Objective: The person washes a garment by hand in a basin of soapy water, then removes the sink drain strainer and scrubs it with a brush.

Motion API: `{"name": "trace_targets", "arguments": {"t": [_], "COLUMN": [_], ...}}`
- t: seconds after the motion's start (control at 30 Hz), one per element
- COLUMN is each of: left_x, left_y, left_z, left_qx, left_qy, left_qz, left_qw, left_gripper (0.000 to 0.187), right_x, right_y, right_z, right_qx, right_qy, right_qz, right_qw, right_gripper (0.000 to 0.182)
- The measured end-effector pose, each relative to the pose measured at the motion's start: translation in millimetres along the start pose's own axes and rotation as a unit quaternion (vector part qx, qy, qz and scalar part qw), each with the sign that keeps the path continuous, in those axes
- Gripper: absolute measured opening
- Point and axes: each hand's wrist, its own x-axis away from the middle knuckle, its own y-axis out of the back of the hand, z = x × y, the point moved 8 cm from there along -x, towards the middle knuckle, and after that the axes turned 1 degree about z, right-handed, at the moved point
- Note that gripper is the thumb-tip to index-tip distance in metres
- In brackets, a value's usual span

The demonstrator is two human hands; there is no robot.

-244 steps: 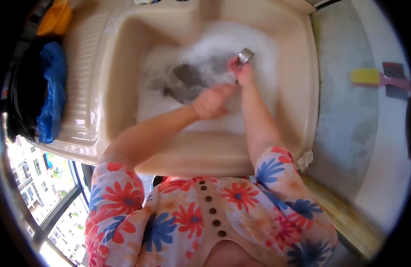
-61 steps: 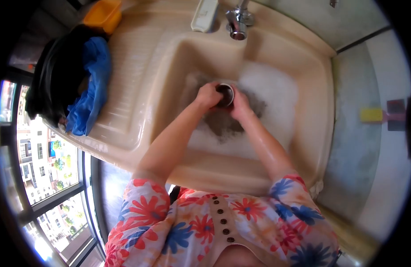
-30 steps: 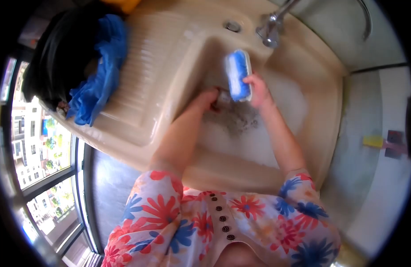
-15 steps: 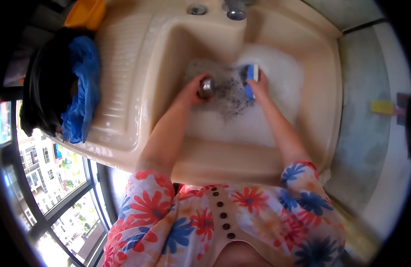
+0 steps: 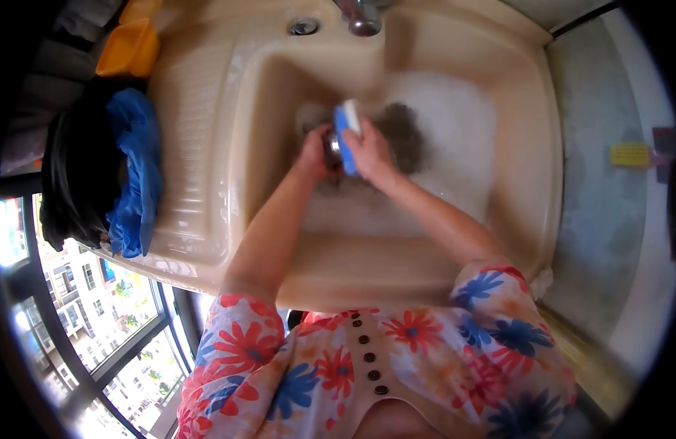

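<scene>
Over the foamy water [image 5: 455, 146] in the beige sink basin [image 5: 528, 168], my left hand [image 5: 314, 155] is closed round a small shiny metal object [image 5: 333, 145], partly hidden behind the sponge. My right hand [image 5: 370, 154] grips a blue and white sponge [image 5: 346, 135], held upright against or very near the metal object's right side. Dark, murky water shows through the suds around both hands.
The faucet [image 5: 364, 22] and a drain fitting [image 5: 305, 27] are at the sink's back. On the left are the ribbed drainboard [image 5: 188, 154], an orange container [image 5: 129, 50], black plastic [image 5: 74, 168] and a blue bag [image 5: 135, 175]. A yellow object [image 5: 629, 154] hangs at right.
My right hand has moved left with the sponge, up to the metal object in my left hand. The left hand has shifted slightly left. The view has moved a little.
</scene>
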Motion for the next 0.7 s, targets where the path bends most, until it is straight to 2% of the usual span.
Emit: {"name": "trace_targets", "arguments": {"t": [0.03,0.07,0.17,0.23,0.3,0.4,0.43,0.5,0.57,0.6,0.63,0.7], "left_x": [-1,0,22,21,22,15,11,3,-1,-2,-3,-8], "left_y": [-5,-11,-15,-29,-37,-3,2,14,22,25,19,11], "left_z": [1,-3,-5,-6,-6,-6,-4,6,9,9,11,14], "left_qx": [0.053,0.049,-0.064,-0.031,-0.005,-0.006,-0.018,-0.039,-0.085,-0.109,-0.108,-0.090], "left_qy": [-0.016,-0.054,0.033,0.042,0.048,0.045,0.048,0.057,0.036,0.024,0.003,-0.056], "left_qz": [0.021,0.065,0.020,0.107,0.165,-0.006,-0.034,-0.090,-0.108,-0.116,-0.068,-0.050], "left_qw": [0.998,0.995,0.997,0.993,0.985,0.999,0.998,0.994,0.990,0.987,0.992,0.993], "left_gripper": [0.028,0.028,0.031,0.028,0.027,0.034,0.034,0.033,0.035,0.035,0.038,0.041], "right_x": [16,26,-16,-21,-15,-3,1,-9,17,23,27,16], "right_y": [1,1,8,19,41,87,76,35,22,18,14,2], "right_z": [19,29,-36,-75,-92,-137,-159,-138,-23,7,30,22], "right_qx": [0.035,0.052,0.037,0.226,0.319,0.272,0.144,0.108,0.014,0.086,0.158,0.199], "right_qy": [0.050,0.063,-0.106,-0.072,0.001,-0.202,-0.293,-0.129,-0.132,-0.049,0.035,0.005], "right_qz": [-0.011,0.002,0.070,0.064,0.023,-0.035,-0.028,0.012,0.147,0.110,0.071,0.052], "right_qw": [0.998,0.997,0.991,0.969,0.947,0.940,0.945,0.986,0.980,0.989,0.984,0.979], "right_gripper": [0.045,0.055,0.055,0.053,0.054,0.056,0.057,0.051,0.050,0.050,0.049,0.049]}}
